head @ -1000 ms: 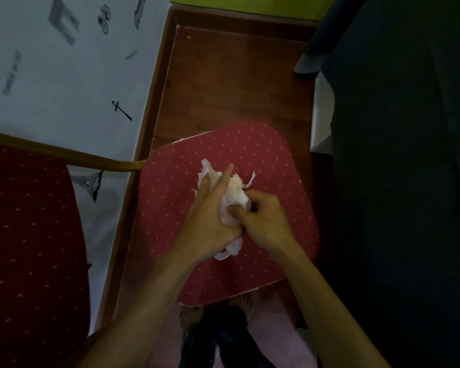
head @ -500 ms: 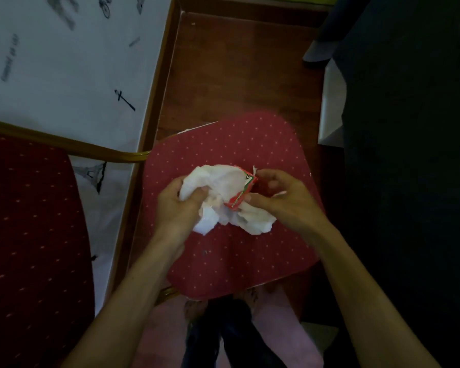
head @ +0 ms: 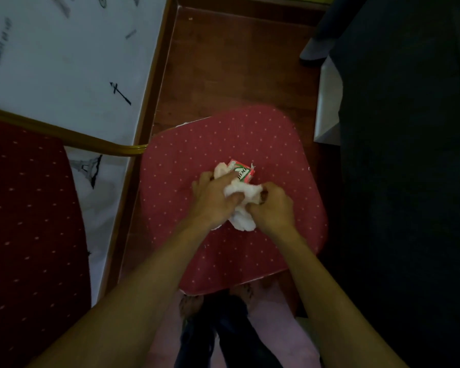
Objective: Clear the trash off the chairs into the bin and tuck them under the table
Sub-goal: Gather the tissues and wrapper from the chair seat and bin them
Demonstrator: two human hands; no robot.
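A red dotted chair seat (head: 263, 139) lies below me in the head view. On it sits a wad of crumpled white tissue (head: 243, 221) with a small red and green carton (head: 243, 172) pressed against its far side. My left hand (head: 213, 200) closes over the wad from the left, and my right hand (head: 272, 205) grips it from the right. Both hands squeeze the trash together just above the seat. No bin is in view.
A second dark red chair (head: 24, 235) with a gold frame rail (head: 72, 138) stands at the left. A table with a white printed cloth (head: 64, 62) fills the upper left. Dark fabric (head: 409, 155) covers the right side. Brown wooden floor (head: 237, 62) lies beyond the seat.
My hands have drawn together, bunching the spread tissue into a tighter wad. The carton has shifted from between the hands to the far side of the wad.
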